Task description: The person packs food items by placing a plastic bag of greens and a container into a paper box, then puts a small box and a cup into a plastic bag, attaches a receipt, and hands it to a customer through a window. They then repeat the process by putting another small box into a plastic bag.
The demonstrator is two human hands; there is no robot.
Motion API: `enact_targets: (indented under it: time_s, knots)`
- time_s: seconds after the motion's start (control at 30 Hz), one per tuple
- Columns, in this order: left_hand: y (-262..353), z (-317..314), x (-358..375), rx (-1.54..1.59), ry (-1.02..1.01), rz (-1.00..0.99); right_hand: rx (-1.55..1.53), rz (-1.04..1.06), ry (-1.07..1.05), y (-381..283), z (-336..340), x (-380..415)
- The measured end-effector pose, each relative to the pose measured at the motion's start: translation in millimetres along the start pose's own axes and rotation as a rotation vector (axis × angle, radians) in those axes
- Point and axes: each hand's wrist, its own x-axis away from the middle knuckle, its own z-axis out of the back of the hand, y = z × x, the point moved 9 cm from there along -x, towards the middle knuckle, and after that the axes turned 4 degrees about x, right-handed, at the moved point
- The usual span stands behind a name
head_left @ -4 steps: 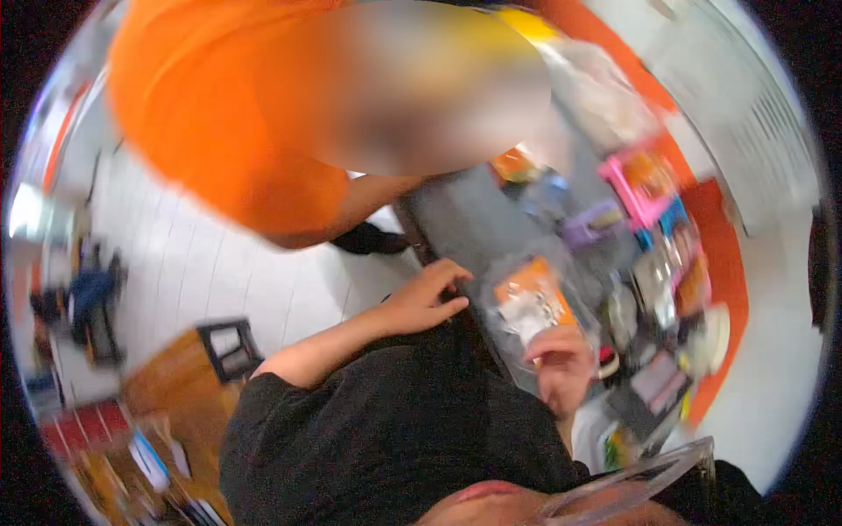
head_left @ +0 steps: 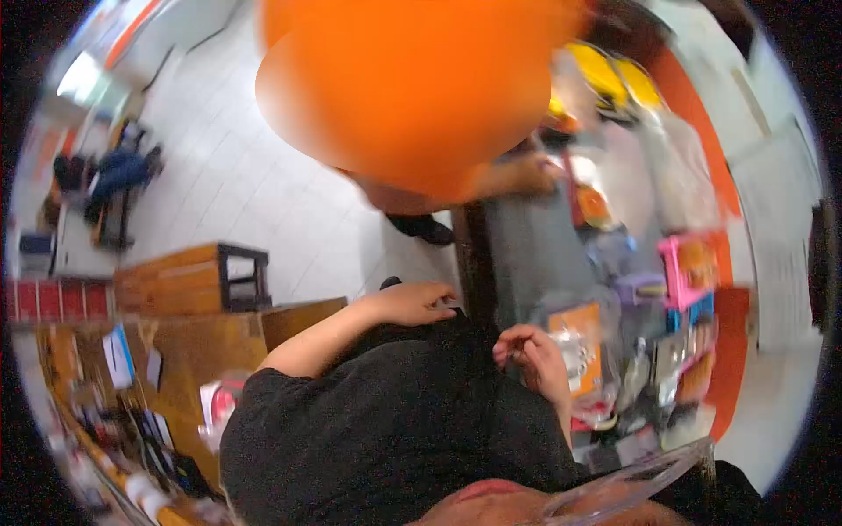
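My left hand (head_left: 419,303) hangs in front of my body beside the table's near edge, fingers loosely bent and apart, with nothing in it. My right hand (head_left: 537,358) is raised at the table edge, its fingers half curled and spaced, and I see nothing held. Just right of it lies an orange and white packet (head_left: 586,375) with small pale pieces in clear plastic, seemingly apart from my fingers. Beyond the packet are a purple holder (head_left: 642,289) and a pink plastic basket (head_left: 674,272).
A person in an orange shirt (head_left: 421,96) stands ahead, one hand (head_left: 531,175) over the grey table top (head_left: 526,237). Yellow items and clear bags (head_left: 684,175) lie at the far right. A wooden bench (head_left: 175,280) and a brown desk (head_left: 202,351) stand to my left.
My right hand has drawn back left from over the orange packet. My view has turned, and the person in orange appears farther right, an arm over the table.
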Motion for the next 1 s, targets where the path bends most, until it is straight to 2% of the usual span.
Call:
enact_targets:
  time_s: [0.03,0.07,0.1,0.17,0.23,0.27,0.3,0.33,0.37,0.43,0.47,0.53,0.57,0.63,0.67,0.7,0.73,0.77,0.8,0.83,0.87,0.9,0.93,0.97,1.0]
  knots:
    - [-31.6,-7.2,29.7,0.004,-0.028,0.12,0.047,-0.137,0.054,17.2,-7.2,-7.6]
    - [-56.9,18.3,61.1,-0.091,0.131,0.152,0.156,-0.131,0.068,21.6,-21.9,-29.6]
    - [-73.7,38.1,90.8,-0.087,0.189,0.189,0.16,-0.137,-0.001,27.6,-43.5,-51.9]
    - [-121.1,75.3,148.6,-0.228,0.483,0.449,0.342,-0.24,-0.043,46.5,-69.7,-80.1]
    - [-154.9,101.2,215.3,-0.272,0.675,0.706,0.455,-0.253,-0.172,79.9,-95.6,-105.9]
    - [-169.3,104.0,240.5,-0.243,0.7,0.733,0.563,-0.296,-0.226,96.2,-111.6,-116.4]
    - [-182.6,116.4,275.6,-0.278,0.882,0.801,0.679,-0.335,-0.279,110.8,-128.8,-128.5]
    - [-195.3,123.7,310.1,-0.319,1.059,0.877,0.714,-0.377,-0.324,126.2,-146.4,-139.8]
    - [-210.7,129.6,329.3,-0.297,1.082,0.903,0.73,-0.385,-0.36,141.4,-163.3,-156.2]
    - [-241.6,136.1,384.5,-0.156,1.318,1.065,0.645,-0.404,-0.514,180.8,-198.4,-181.3]
    - [-260.6,141.8,396.1,-0.129,1.322,1.094,0.655,-0.428,-0.539,205.8,-206.9,-199.3]
    - [-277.8,154.7,446.2,-0.091,1.853,1.098,0.456,-0.63,-0.663,268.6,-222.7,-225.7]
    - [-292.7,162.1,457.9,-0.077,1.846,1.125,0.533,-0.685,-0.652,296.2,-222.7,-240.0]
    - [-331.1,149.9,493.8,0.25,2.137,1.325,0.796,-0.728,-0.666,350.1,-208.1,-274.4]
    - [-340.5,149.9,515.4,0.207,2.197,1.468,0.969,-0.715,-0.698,377.9,-198.8,-292.5]
    - [-348.9,144.5,538.2,0.159,2.243,1.619,0.975,-0.738,-0.713,407.1,-186.4,-308.5]
    - [-366.9,139.6,560.5,0.133,2.344,1.508,1.366,-0.585,-0.855,430.8,-171.7,-331.0]
    - [-364.1,139.9,575.9,0.216,2.359,1.477,1.75,-0.397,-0.994,443.2,-164.0,-348.4]
    - [-374.1,134.2,595.3,0.237,2.265,1.554,1.759,-0.417,-1.018,448.6,-169.3,-360.7]
    - [-357.4,139.5,610.0,0.294,2.054,1.782,1.874,-0.415,-1.158,457.4,-175.5,-370.2]
    - [-358.7,133.1,630.5,0.154,1.955,1.895,1.986,-0.407,-1.303,467.0,-180.9,-381.0]
    - [-354.4,126.0,649.2,0.099,1.851,2.018,1.993,-0.423,-1.335,476.9,-188.1,-395.0]
    - [-348.8,121.8,660.1,0.164,1.789,1.956,1.947,-0.455,-1.369,491.8,-199.0,-405.9]
    - [-356.5,101.4,665.6,0.188,1.767,1.99,1.894,-0.491,-1.402,508.8,-211.1,-414.8]
    - [-366.0,91.0,665.9,0.055,1.767,1.905,1.889,-0.515,-1.434,524.1,-221.8,-424.3]
